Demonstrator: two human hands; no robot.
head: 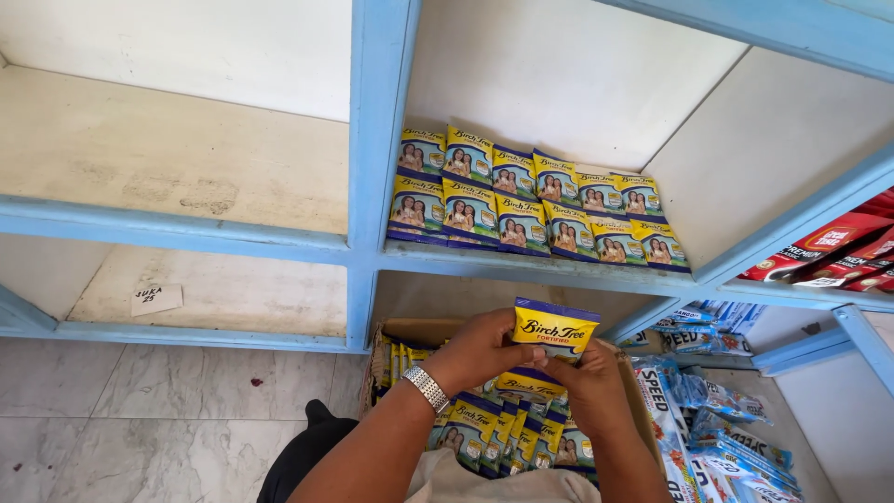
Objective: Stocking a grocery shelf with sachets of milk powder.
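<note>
Left hand: the left hand (480, 346) is curled shut round the left side of a yellow-and-purple sachet (554, 329), fingers folded over its edge, thumb side toward the pack.
Right hand: the right hand (589, 382) closes in from below and the right, fingertips pinched on the sachet's lower edge; both hands have it, held up between them.
Sachet position: upright, face to the camera, above the open cardboard box (410, 332) and just under the front edge of the blue shelf (521, 265).
Second pack: another yellow sachet (526, 383) peeks out under the hands; whether a hand grips it, I cannot tell.
Count on the shelf: twelve matching sachets (523, 203), two rows of six, overlapping like tiles and leaning back.
Count in the box: many more of the same packs, standing on edge, too crowded to count.
Arm pose: both forearms rise from the bottom of the frame and meet at the sachet, wrists bent inward; a silver watch band (427, 387) sits on the left wrist.
Right side: blue-and-white packets (717, 438) heaped on the floor beside the box, red packets (833, 247) on the next shelf over.
Left side: two bare shelf bays, a small paper note (156, 298) lying in the lower one, pale marble floor tiles (140, 419) below.
</note>
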